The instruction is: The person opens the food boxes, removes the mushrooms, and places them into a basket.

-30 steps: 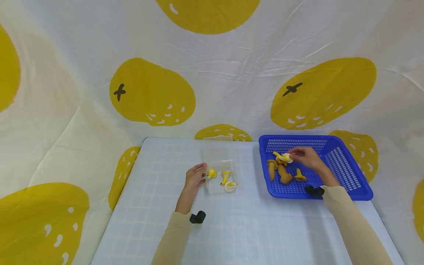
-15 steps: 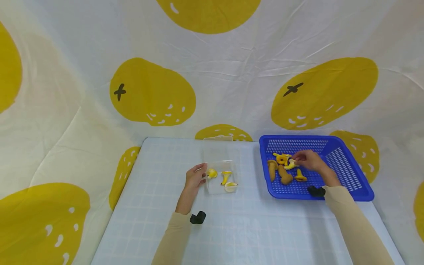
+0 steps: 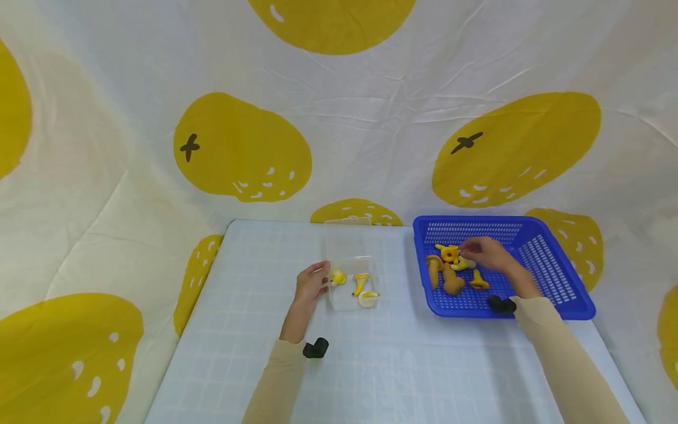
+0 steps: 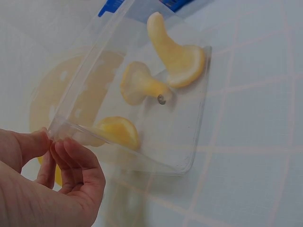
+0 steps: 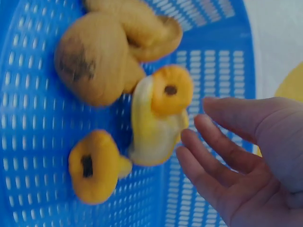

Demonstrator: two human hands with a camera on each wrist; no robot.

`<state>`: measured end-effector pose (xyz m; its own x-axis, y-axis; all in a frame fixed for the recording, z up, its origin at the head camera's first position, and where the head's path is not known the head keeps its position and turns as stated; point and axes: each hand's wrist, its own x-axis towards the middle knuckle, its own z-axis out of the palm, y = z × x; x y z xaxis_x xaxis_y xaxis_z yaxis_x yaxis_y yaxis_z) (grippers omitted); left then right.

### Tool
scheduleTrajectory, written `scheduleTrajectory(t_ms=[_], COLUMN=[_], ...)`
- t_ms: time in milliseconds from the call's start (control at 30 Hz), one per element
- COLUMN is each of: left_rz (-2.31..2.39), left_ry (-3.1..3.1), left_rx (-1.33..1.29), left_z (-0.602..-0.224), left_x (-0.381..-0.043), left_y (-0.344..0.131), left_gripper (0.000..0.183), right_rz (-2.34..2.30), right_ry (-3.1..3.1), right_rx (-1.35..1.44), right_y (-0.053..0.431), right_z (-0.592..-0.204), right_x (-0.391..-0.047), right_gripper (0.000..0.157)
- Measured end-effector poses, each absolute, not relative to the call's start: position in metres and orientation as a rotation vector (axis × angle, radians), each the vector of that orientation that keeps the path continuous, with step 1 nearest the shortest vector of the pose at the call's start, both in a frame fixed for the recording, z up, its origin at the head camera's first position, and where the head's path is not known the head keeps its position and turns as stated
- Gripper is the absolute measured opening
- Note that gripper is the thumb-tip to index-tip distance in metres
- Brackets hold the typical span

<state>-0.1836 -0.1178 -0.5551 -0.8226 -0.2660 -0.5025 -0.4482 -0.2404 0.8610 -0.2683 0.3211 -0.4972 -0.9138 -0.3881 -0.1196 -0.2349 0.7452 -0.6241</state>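
My left hand [image 3: 312, 284] pinches the near-left rim of a clear plastic box [image 4: 182, 163] between thumb and fingers. Inside that box lie three yellow mushrooms [image 4: 177, 59], spread apart. Over the blue basket [image 3: 508, 219], my right hand [image 5: 236, 156] has its fingers loosely extended and holds nothing. Just off its fingertips lies a pale yellow mushroom [image 5: 149, 142], with an orange-yellow mushroom with a dark spot [image 5: 173, 97] against it. Another yellow mushroom [image 5: 97, 168] lies on the basket floor. Beside them sit two larger brown mushrooms [image 5: 92, 61].
The box's clear lid [image 3: 346, 237] stands folded back toward the wall. A pale checked cloth [image 3: 360, 365] covers the table. A white curtain with big yellow fruit prints [image 3: 243, 147] hangs behind and at the sides.
My right hand lowered the pale yellow mushroom into the basket and let go of it, then shifted slightly left and up. My left hand stayed on the box.
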Motion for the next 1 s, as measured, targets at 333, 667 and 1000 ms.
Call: scheduleTrajectory(t_ms=[333,667,1000], left_rz=[2.205,2.190,2.196], left_ry=[1.862,1.864,1.817], left_rx=[-0.877,-0.885,-0.870], left_z=[-0.554,-0.552,-0.548], left_x=[-0.184,-0.184,-0.184], left_y=[-0.118,-0.117,-0.118], left_gripper=[0.034,0.035,0.039], right_rz=[-1.045,-1.169,-1.268], right_ry=[2.679,2.671,2.624], right_rx=[-0.566,-0.609,-0.719], right_y=[0.284,0.248,0.199], right_z=[-0.486,-0.479,-0.481], right_x=[-0.259,-0.252,-0.247], right_gripper=[0.022,0.024,0.017])
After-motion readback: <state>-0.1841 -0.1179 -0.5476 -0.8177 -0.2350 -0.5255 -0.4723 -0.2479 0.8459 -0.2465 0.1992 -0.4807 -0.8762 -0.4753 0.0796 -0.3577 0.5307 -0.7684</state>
